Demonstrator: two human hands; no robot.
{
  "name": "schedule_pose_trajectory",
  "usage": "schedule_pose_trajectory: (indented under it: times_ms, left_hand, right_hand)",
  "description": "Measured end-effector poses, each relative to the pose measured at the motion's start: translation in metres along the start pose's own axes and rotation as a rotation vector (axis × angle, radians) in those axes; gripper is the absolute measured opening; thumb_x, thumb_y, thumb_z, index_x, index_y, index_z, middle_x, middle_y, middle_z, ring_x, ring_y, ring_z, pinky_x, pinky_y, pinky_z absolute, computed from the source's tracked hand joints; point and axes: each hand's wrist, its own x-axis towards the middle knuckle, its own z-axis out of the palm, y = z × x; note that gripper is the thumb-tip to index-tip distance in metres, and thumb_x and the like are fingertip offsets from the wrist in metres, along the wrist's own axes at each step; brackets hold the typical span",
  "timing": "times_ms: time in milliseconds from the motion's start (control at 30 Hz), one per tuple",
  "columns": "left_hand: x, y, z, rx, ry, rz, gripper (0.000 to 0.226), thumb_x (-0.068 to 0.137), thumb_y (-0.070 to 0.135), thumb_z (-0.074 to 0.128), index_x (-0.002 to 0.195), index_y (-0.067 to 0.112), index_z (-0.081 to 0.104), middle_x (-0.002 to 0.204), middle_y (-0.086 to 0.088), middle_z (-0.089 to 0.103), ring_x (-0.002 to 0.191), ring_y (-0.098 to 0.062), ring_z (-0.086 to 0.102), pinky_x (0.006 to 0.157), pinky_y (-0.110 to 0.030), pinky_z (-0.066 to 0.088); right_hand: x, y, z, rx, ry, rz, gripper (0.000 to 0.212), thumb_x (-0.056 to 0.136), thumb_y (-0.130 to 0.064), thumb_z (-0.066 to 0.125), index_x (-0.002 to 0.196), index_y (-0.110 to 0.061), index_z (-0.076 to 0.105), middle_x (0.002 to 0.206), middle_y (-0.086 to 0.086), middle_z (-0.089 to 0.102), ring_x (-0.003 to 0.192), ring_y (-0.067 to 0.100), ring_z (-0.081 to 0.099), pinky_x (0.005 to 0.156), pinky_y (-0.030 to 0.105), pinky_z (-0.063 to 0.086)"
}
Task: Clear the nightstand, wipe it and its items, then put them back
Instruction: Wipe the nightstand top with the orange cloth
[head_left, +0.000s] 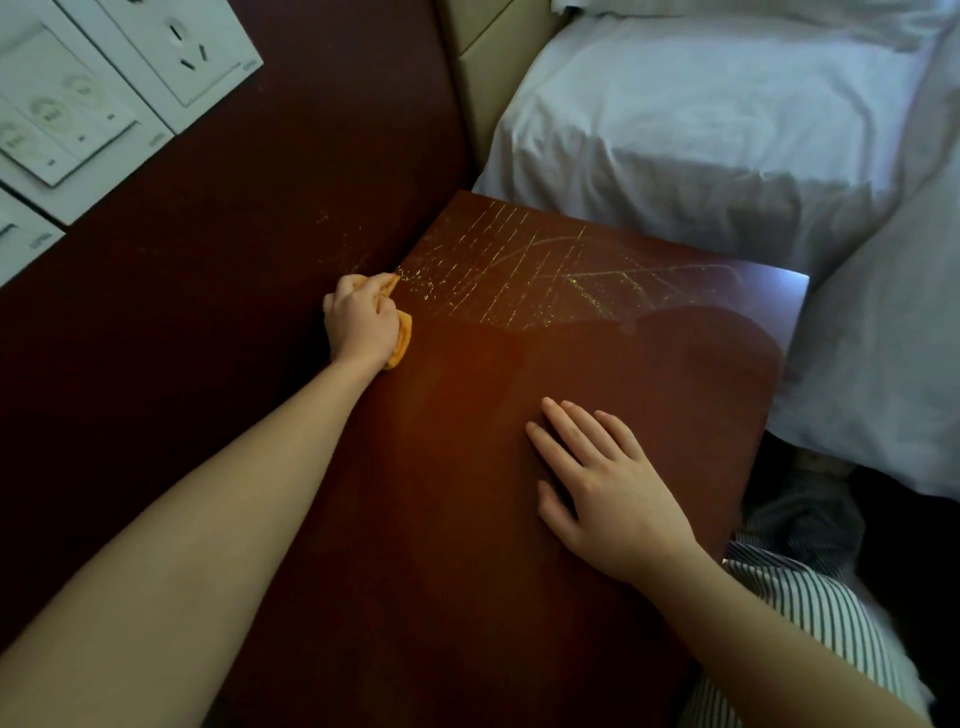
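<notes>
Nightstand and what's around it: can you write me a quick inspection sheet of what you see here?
Surface: nightstand top, dark glossy wood, pale streaks and flecks at its far end.
Job's things: orange cloth at the top's left edge; the nightstand's items not in view.
Clutter: nothing seen.
Grips: left hand holds the cloth; right hand lies flat on the top, fingers straight.
Cables: nothing seen.
Surroundings: white bedding to the right; dark wall panel with switches and a socket to the left.

L hand (361, 325) clenched, R hand (613, 499) flat
</notes>
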Motion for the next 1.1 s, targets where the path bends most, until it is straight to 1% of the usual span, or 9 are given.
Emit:
schedule_pose_trajectory:
  times_ms: [233,333,400,467,633,733,867,967,1100]
  left_hand:
    - [-0.028,-0.010,-0.002,-0.027,-0.074,0.209,0.037,0.093,0.010,0.042,0.123,0.022,0.060,0.129,-0.003,0.051,0.118,-0.025,0.037,0.100,-0.034,0.035]
    - [-0.050,-0.014,-0.004,-0.055,-0.129,0.362,0.039,0.090,0.012,0.041,0.122,0.023,0.062,0.125,-0.001,0.054,0.114,-0.023,0.039,0.095,-0.028,0.034]
    - [-0.054,-0.016,-0.007,-0.073,-0.156,0.405,0.042,0.087,0.016,0.038,0.121,0.024,0.062,0.123,0.000,0.055,0.113,-0.021,0.040,0.094,-0.027,0.033]
    - [-0.045,-0.015,-0.006,-0.055,-0.146,0.378,0.040,0.090,0.017,0.038,0.122,0.024,0.061,0.125,-0.001,0.053,0.115,-0.022,0.039,0.095,-0.028,0.033]
    - [-0.015,0.002,0.002,0.009,-0.027,0.068,0.037,0.094,0.016,0.042,0.128,0.023,0.055,0.133,-0.002,0.046,0.122,-0.023,0.036,0.103,-0.035,0.033]
    - [-0.008,0.009,0.006,0.032,0.013,-0.019,0.037,0.095,0.018,0.042,0.129,0.024,0.054,0.133,-0.001,0.045,0.122,-0.023,0.037,0.104,-0.035,0.034]
    - [-0.016,0.007,0.005,0.040,0.010,0.019,0.036,0.095,0.016,0.042,0.129,0.022,0.055,0.133,-0.003,0.046,0.122,-0.025,0.037,0.103,-0.035,0.034]
    - [-0.036,0.006,0.004,0.016,-0.019,0.108,0.037,0.095,0.014,0.042,0.128,0.022,0.056,0.132,-0.004,0.048,0.121,-0.026,0.037,0.102,-0.037,0.034]
    - [-0.071,0.002,0.004,-0.009,-0.057,0.233,0.037,0.094,0.013,0.043,0.126,0.023,0.057,0.132,-0.001,0.049,0.120,-0.023,0.037,0.102,-0.037,0.034]
  right_hand:
    - [0.000,0.000,-0.001,0.013,-0.008,-0.001,0.052,0.088,-0.038,0.037,0.129,-0.013,0.057,0.138,0.011,0.050,0.127,0.026,0.048,0.107,0.038,0.022]
    - [-0.001,0.000,0.000,0.011,0.004,0.005,0.053,0.087,-0.038,0.037,0.129,-0.013,0.057,0.138,0.011,0.051,0.127,0.026,0.049,0.107,0.038,0.023]
    - [0.000,-0.001,-0.001,0.006,0.007,0.005,0.053,0.087,-0.038,0.037,0.129,-0.013,0.058,0.138,0.011,0.051,0.126,0.027,0.049,0.106,0.037,0.022]
    - [0.000,0.000,0.000,0.009,0.008,-0.001,0.052,0.087,-0.038,0.037,0.129,-0.013,0.058,0.138,0.011,0.051,0.126,0.027,0.049,0.106,0.037,0.022]
    - [-0.002,0.000,0.000,0.015,0.014,0.010,0.052,0.087,-0.038,0.038,0.128,-0.013,0.058,0.137,0.011,0.052,0.126,0.026,0.050,0.106,0.036,0.023]
    - [-0.001,0.001,0.000,0.004,0.005,0.002,0.053,0.088,-0.039,0.037,0.129,-0.015,0.057,0.138,0.009,0.051,0.126,0.025,0.049,0.108,0.038,0.029]
    - [-0.001,0.001,0.001,-0.002,-0.004,0.009,0.053,0.088,-0.040,0.036,0.130,-0.016,0.057,0.138,0.008,0.051,0.127,0.024,0.048,0.107,0.038,0.032]
    - [-0.001,0.001,0.002,0.005,0.002,0.005,0.053,0.088,-0.040,0.036,0.130,-0.015,0.057,0.138,0.009,0.051,0.127,0.025,0.049,0.108,0.038,0.030]
    - [-0.001,0.001,0.002,0.005,0.000,0.009,0.054,0.087,-0.040,0.036,0.129,-0.015,0.058,0.137,0.009,0.052,0.126,0.025,0.050,0.104,0.041,0.036]
